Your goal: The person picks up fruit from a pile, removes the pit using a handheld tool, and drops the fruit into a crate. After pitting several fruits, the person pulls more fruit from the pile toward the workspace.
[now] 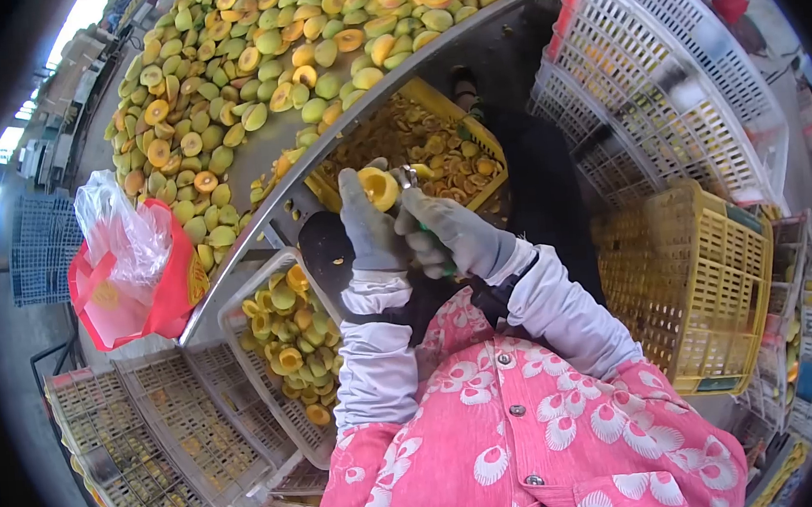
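Note:
My left hand (369, 223), in a grey glove, holds a hollowed yellow fruit half (381, 189) with its open side up. Gloved as well, my right hand (456, 233) is closed around a small metal tool (407, 175) with a green handle, its metal end close to the fruit's right side. Below both hands stands a yellow crate (491, 144) with scooped-out fruit pieces (436, 143) in it. Halved green and orange fruit (269, 42) covers much of the metal table (258, 155) in front.
A white basket (232, 327) of hollowed fruit halves stands at my left. On the table's left corner sits a red bag (136, 291) with clear plastic. Stacked white crates (657, 76) and a yellow crate (724, 288) are on the right; grey crates (155, 431) stand lower left.

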`<action>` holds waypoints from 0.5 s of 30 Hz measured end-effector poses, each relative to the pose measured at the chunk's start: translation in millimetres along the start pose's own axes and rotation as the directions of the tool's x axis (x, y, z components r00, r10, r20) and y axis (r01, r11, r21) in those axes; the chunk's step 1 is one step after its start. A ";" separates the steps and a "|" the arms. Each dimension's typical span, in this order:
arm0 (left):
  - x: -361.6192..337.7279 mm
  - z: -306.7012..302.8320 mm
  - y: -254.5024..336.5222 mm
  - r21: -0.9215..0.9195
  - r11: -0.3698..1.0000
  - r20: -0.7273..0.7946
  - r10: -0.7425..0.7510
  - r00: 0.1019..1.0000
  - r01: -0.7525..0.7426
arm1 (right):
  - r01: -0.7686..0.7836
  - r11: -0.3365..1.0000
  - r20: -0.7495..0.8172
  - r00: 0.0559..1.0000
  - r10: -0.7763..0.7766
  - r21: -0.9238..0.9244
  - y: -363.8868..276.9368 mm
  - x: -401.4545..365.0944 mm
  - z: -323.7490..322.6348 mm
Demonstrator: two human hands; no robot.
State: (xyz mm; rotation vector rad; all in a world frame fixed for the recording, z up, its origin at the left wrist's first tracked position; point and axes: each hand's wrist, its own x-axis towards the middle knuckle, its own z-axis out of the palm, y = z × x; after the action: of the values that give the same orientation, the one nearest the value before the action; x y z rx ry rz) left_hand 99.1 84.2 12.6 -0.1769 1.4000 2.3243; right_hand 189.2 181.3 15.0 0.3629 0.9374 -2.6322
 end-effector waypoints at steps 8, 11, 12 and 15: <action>-0.9 -1.6 1.8 0.080 0.997 0.036 -0.015 0.999 0.012 | -0.117 0.225 -0.233 0.757 -0.610 -0.967 13.0 22.3 -7.4; 1.0 0.0 -15.5 0.325 0.935 -0.140 0.197 0.970 -0.143 | -0.280 0.115 -0.289 0.734 -0.614 -0.953 22.9 39.0 -17.7; 2.7 -6.8 -21.5 0.328 0.933 -0.134 0.201 0.970 -0.148 | -0.276 0.117 -0.288 0.731 -0.619 -0.954 33.4 51.0 -36.0; -20.4 -18.9 -12.6 0.680 0.567 -0.050 0.669 0.742 -0.465 | -0.248 0.288 -0.376 0.701 -0.606 -0.925 37.9 64.7 -88.2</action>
State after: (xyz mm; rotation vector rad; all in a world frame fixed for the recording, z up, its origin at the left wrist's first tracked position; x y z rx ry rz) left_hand 120.8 67.1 -0.3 0.1747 2.6707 2.1488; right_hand 155.7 196.7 -94.7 0.9483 2.7437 -1.4260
